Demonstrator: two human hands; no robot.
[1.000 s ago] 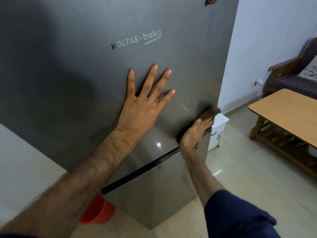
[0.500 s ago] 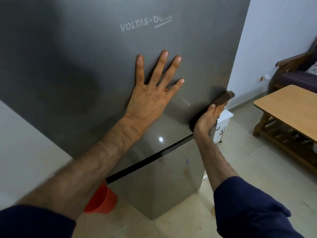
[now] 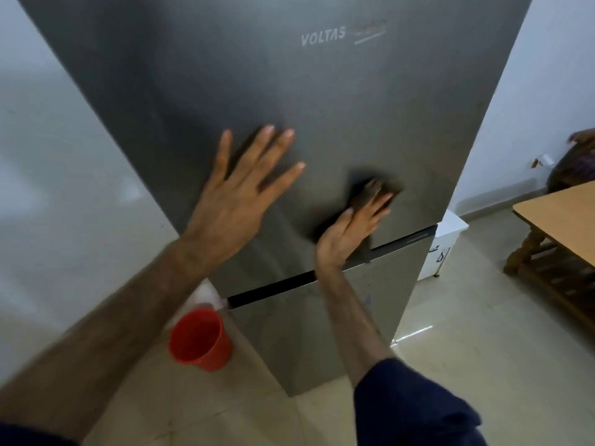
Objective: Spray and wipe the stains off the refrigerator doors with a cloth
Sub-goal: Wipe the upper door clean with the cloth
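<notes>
The left hand lies flat on the upper refrigerator door, fingers spread and straight, pointing toward 1 o'clock. At its 4 o'clock, the right hand presses a dark brown cloth against the same door with straight fingers, just above the black gap over the lower door. The cloth's long axis runs toward 2 o'clock. A red cup sits on the floor at 7 o'clock; a wooden bench stands at 3 o'clock.

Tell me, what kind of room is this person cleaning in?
Probably a home, an open kitchen and living area. A tall steel refrigerator stands on a tiled floor, with a wooden table to its right and a red bucket beside it.
</notes>
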